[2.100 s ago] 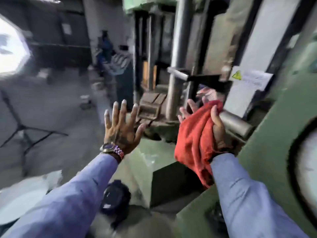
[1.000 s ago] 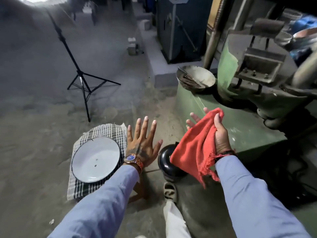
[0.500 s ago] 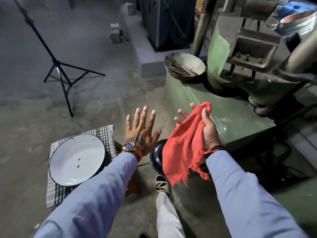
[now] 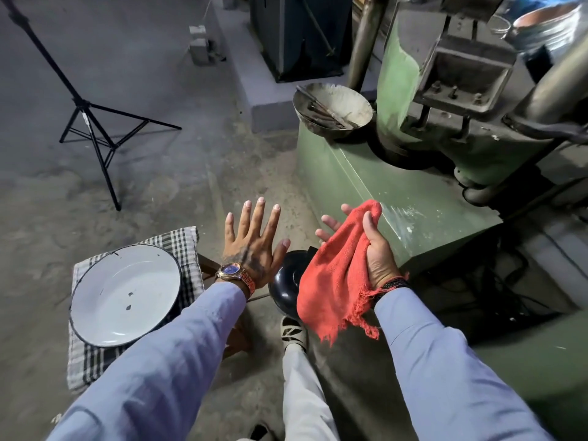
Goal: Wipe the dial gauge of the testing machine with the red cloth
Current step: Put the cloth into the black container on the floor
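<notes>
We look down at our hands above a gritty floor. Our right hand (image 4: 377, 254) grips the red cloth (image 4: 334, 281), thumb clamping it, beside the green testing machine (image 4: 375, 189). Our left hand (image 4: 254, 246) hangs empty, fingers spread.

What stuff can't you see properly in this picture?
All in the head view:
- Dial gauge: out of view, so its state is unknown.
- Black round object: partly hidden behind the red cloth and the left hand.
- Right hand: its palm is covered by the cloth.
- Metal bucket: blurred, cut off by the top edge.
- Tools in the grey bowl: too small to name.
</notes>
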The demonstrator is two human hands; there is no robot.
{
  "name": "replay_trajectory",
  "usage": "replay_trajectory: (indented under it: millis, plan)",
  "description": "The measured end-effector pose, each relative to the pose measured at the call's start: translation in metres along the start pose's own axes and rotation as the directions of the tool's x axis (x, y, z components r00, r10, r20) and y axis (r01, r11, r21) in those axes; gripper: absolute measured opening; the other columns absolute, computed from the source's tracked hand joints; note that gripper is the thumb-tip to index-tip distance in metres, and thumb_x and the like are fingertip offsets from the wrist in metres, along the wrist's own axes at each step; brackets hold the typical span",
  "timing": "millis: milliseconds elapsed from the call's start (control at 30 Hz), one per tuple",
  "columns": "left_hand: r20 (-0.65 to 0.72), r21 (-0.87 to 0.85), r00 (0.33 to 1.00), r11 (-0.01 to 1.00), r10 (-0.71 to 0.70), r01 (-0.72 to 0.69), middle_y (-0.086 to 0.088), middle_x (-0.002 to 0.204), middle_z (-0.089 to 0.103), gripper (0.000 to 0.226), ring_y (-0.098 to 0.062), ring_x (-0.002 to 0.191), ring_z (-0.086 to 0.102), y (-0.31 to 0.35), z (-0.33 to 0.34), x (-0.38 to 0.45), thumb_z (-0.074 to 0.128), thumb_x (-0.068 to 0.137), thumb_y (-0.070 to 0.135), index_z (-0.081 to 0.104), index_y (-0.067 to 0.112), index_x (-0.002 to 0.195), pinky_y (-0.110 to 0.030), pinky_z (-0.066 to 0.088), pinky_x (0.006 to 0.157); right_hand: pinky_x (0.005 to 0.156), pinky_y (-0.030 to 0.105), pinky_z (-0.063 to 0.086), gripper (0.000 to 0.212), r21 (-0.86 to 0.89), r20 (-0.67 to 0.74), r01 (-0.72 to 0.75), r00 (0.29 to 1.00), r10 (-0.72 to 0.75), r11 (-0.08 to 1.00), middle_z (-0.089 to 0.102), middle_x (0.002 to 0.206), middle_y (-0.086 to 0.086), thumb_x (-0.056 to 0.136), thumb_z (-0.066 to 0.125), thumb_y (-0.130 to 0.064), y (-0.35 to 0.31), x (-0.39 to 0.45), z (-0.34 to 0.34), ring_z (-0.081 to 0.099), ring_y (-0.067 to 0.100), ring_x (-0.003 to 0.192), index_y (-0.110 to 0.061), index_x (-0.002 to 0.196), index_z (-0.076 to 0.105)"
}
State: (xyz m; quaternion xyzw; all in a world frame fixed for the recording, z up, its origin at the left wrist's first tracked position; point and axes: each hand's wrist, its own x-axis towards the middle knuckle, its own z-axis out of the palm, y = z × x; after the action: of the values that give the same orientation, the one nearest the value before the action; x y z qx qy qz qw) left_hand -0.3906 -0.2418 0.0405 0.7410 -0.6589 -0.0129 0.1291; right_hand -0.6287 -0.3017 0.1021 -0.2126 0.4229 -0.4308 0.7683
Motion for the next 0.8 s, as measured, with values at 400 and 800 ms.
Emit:
replay_trajectory:
  millis: [400,800]
  plan:
    - [0.015,0.005,1.0,1.0,-0.003,0.003,-0.008,0.181,0.015,0.075,-0.037,0.167,0.011,-0.013,0.002,0.005,0.03,0.107,0.063,0.018,0.029,0.173,-0.068,0.009,0.131,0.122,0.063,0.034,0.032,-0.135,0.09,-0.05,0.994,0.063,0.99,0.066,0.144,0.019,0.108,0.054,-0.035,0.021,0.012,0.004,0.066,0.04,0.128,-0.018,0.133,0.064]
    - [-0.024,0.01,1.0,1.0,0.01,-0.01,-0.008,0.181,0.016,0.075,-0.036,0.167,0.015,-0.039,0.03,0.037,0.029,0.106,0.064,0.02,0.03,0.173,-0.067,0.013,0.131,0.11,0.047,0.056,0.042,-0.741,0.144,0.076,0.988,0.048,0.668,0.08,0.113,0.019,0.068,0.062,-0.003,0.057,0.105,-0.003,0.073,0.038,0.116,0.0,0.105,0.083]
